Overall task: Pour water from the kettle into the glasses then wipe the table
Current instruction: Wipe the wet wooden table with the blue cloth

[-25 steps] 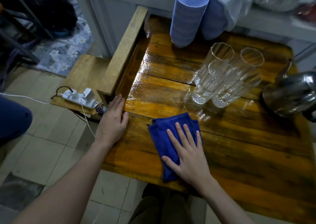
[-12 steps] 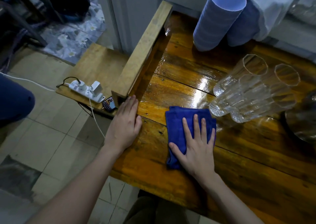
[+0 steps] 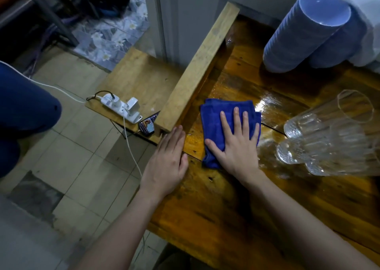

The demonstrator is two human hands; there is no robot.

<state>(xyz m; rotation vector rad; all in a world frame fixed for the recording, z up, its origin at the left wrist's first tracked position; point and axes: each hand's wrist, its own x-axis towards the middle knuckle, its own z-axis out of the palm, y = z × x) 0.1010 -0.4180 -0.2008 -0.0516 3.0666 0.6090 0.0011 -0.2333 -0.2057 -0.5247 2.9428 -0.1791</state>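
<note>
A folded blue cloth [image 3: 216, 121] lies on the glossy wooden table [image 3: 236, 204] near its left side. My right hand [image 3: 236, 144] presses flat on the cloth with fingers spread. My left hand [image 3: 166, 164] rests flat on the table's left edge, holding nothing. Clear ribbed glasses [image 3: 329, 138] stand close together just right of the cloth, on a wet, shiny patch of wood. The kettle is out of view.
Two stacks of blue cups [image 3: 304, 33] stand at the back of the table. A raised wooden rail [image 3: 197, 68] borders the left side. Beyond it sits a low shelf with a white power strip [image 3: 121, 107] and a phone [image 3: 147, 125]. Someone's blue-clad knee [image 3: 24, 109] is at left.
My right hand has slid the blue cloth away from me and leftwards, towards the rail. The view shifted left, so the kettle left the frame. My left hand stayed at the table's edge.
</note>
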